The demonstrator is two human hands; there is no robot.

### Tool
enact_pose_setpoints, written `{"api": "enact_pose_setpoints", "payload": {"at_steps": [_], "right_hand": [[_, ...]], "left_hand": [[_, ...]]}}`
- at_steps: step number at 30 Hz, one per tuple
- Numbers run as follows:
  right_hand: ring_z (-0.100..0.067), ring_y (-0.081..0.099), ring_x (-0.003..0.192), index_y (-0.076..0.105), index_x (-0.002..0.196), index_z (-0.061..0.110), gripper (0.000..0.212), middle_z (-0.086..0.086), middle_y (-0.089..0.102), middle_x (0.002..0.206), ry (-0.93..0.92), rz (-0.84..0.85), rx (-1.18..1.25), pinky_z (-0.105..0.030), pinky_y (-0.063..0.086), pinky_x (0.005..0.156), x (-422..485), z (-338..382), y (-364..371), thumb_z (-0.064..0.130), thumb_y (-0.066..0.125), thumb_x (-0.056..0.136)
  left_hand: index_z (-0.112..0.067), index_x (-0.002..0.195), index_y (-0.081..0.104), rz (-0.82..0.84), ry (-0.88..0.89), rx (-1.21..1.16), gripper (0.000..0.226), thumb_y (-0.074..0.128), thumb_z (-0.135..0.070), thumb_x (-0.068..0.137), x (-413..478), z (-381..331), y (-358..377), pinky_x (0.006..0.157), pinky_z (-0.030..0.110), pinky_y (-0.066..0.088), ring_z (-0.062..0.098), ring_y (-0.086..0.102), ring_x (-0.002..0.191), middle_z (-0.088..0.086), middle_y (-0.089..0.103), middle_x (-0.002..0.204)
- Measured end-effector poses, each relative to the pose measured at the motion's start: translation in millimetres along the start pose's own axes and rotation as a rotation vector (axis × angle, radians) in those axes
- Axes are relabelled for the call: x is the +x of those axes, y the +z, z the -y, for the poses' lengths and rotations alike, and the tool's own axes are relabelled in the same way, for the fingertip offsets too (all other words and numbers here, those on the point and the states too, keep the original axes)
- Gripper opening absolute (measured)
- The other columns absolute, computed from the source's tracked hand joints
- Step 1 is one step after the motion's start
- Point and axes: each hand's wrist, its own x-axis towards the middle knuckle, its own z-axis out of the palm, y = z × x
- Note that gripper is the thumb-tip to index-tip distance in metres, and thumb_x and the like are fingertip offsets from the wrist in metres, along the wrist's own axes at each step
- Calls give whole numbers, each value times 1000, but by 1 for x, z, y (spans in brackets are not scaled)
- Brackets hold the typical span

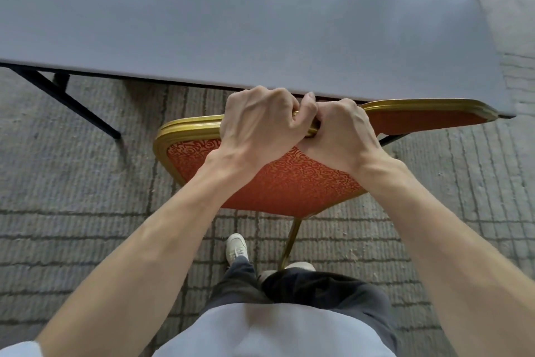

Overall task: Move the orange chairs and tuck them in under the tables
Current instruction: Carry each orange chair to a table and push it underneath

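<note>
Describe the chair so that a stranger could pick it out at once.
Start at the long grey-white table; the chair is at its near edge. The left hand and right hand grip its top rail. Only it has a gold frame and orange swirl-patterned upholstery.

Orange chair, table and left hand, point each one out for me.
orange chair [289, 183], head view, patterned backrest fabric
table [231, 24], head view, bare tabletop
left hand [257, 122], head view, back of the hand
</note>
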Motion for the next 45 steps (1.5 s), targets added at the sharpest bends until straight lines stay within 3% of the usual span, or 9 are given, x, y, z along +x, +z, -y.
{"api": "enact_pose_setpoints", "payload": {"at_steps": [5,9,16,23,27,30,33,39,45], "right_hand": [[-21,50,60,67,81,24,17,6,59,63,-8,7,-76,-28,36,63,-2,-5,-3,39,61,80],[-26,63,75,67,88,23,19,2,67,76,45,72,-81,-30,41,66,6,-15,12,39,61,81],[-25,63,88,68,95,21,29,1,71,89,97,194,-120,-36,52,76,42,-38,57,46,58,84],[-28,64,84,68,93,26,25,-1,71,86,7,269,-112,-36,51,74,88,-32,52,45,59,81],[-31,64,87,69,96,22,29,-5,72,90,-47,265,-129,-37,50,77,90,-42,51,46,58,84],[-29,64,86,68,95,20,32,-3,71,88,-105,283,-128,-35,48,75,97,-39,56,47,55,86],[-24,60,74,64,86,18,28,1,68,78,-128,280,-106,-32,46,69,104,-40,54,44,55,87],[-28,62,73,65,84,17,26,0,69,74,-132,252,-113,-32,48,67,121,-44,43,40,55,87],[-29,64,72,61,75,18,21,-2,70,71,-88,225,-135,-34,51,68,124,-43,38,34,54,87]], "left_hand": [[-17,52,56,2,-24,-48,64,32,-54,98,2,-6,4,50,27,31,12,45,40,-4,43,39],[-21,52,48,18,-2,-51,57,34,-49,99,9,2,29,56,29,32,17,47,47,-4,44,43],[-20,51,46,53,9,35,54,34,-43,99,27,34,75,59,29,29,20,51,50,-6,47,49],[-20,56,53,46,-155,29,52,35,-43,98,55,49,68,61,29,30,21,51,56,-3,53,54],[-21,49,42,38,-80,34,54,36,-41,99,57,48,68,58,29,27,17,45,48,-8,40,45],[-22,49,41,50,-43,40,53,33,-41,98,59,60,65,56,28,26,17,46,47,-6,47,45],[-18,53,52,56,6,57,55,30,-42,97,68,66,67,51,27,24,16,49,48,-3,56,50],[-18,49,46,6,30,54,55,34,-41,97,90,68,67,47,26,31,12,43,40,-6,46,42],[-20,47,40,0,98,37,52,37,-38,96,97,66,64,51,25,23,14,40,39,-6,42,40]]}}
